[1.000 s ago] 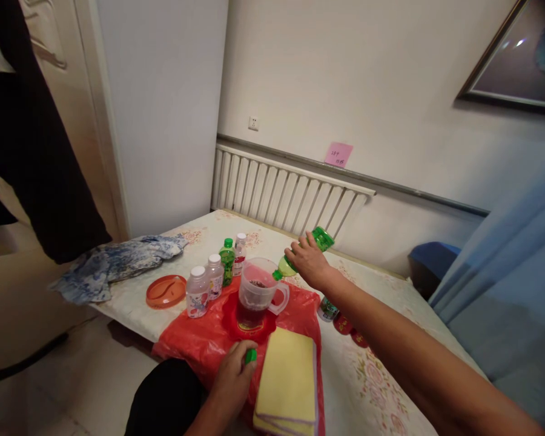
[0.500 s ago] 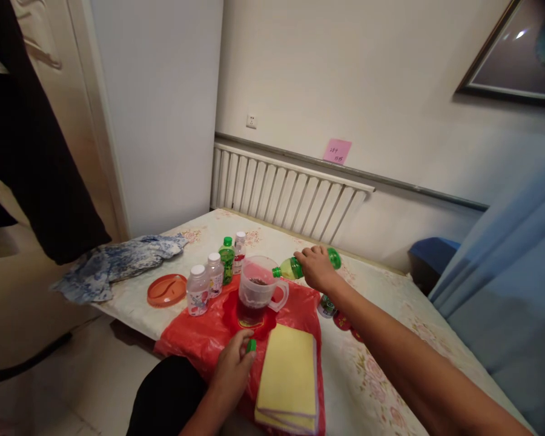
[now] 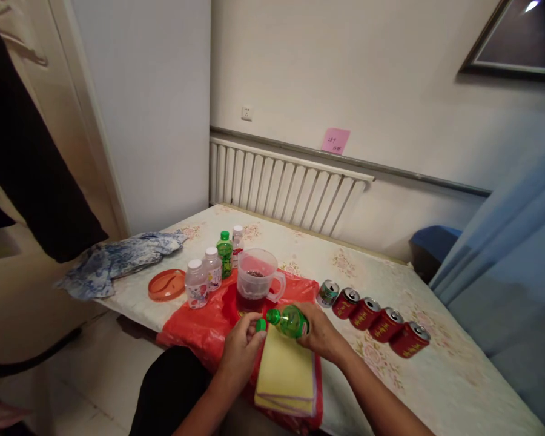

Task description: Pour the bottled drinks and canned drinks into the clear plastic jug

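My right hand is closed round a green plastic bottle, tilted with its mouth pointing left. My left hand pinches a green bottle cap close to that mouth; a small gap seems to part them. Just behind stands a clear plastic jug with dark liquid in its lower part, set on a red dish. Below the bottle lies a folded yellow cloth on a red plastic sheet.
Left of the jug stand white-capped bottles, a green-capped bottle and an orange lid. Several drink cans line the right side. A blue-white cloth hangs over the table's left edge. A radiator runs behind.
My right hand has brought the bottle from beside the jug's rim down and toward me, near the cap. My left hand has risen slightly. The cans now show fully.
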`<state>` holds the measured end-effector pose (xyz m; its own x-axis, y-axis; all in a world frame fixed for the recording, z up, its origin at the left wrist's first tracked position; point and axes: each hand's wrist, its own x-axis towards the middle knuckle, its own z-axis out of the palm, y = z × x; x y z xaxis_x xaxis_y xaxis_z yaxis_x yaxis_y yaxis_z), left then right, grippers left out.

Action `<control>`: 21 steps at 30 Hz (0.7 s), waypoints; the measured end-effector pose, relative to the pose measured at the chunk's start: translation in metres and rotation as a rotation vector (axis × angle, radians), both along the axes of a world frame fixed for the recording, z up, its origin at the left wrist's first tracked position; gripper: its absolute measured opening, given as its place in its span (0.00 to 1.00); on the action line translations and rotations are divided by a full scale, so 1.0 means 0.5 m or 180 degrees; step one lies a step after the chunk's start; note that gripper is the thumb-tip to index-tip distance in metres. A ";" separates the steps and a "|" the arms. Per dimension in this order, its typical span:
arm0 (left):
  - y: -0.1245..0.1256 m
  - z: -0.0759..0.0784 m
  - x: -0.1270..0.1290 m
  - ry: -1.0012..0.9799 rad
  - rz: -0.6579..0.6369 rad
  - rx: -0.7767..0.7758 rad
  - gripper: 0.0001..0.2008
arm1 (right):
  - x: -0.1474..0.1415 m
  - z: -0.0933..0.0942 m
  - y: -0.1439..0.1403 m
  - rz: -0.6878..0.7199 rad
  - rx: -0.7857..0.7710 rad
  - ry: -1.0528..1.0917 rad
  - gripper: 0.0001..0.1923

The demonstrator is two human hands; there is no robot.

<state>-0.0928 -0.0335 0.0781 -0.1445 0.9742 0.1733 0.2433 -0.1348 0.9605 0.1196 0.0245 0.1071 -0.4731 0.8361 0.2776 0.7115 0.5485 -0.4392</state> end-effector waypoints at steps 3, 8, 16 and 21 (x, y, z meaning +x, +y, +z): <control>0.000 0.003 0.007 0.0087 -0.0040 0.0081 0.15 | 0.003 -0.041 -0.019 -0.0072 -0.0075 -0.0063 0.24; -0.004 0.005 0.012 0.0399 -0.0164 0.0203 0.15 | 0.012 -0.067 -0.031 -0.0128 -0.0073 -0.0111 0.30; -0.011 0.016 0.012 0.0875 -0.0531 0.0723 0.14 | 0.012 -0.035 -0.055 -0.0101 0.0044 -0.0071 0.23; -0.010 0.021 0.008 0.1176 -0.0906 0.1024 0.14 | 0.012 -0.017 -0.071 -0.0066 -0.0032 0.0088 0.17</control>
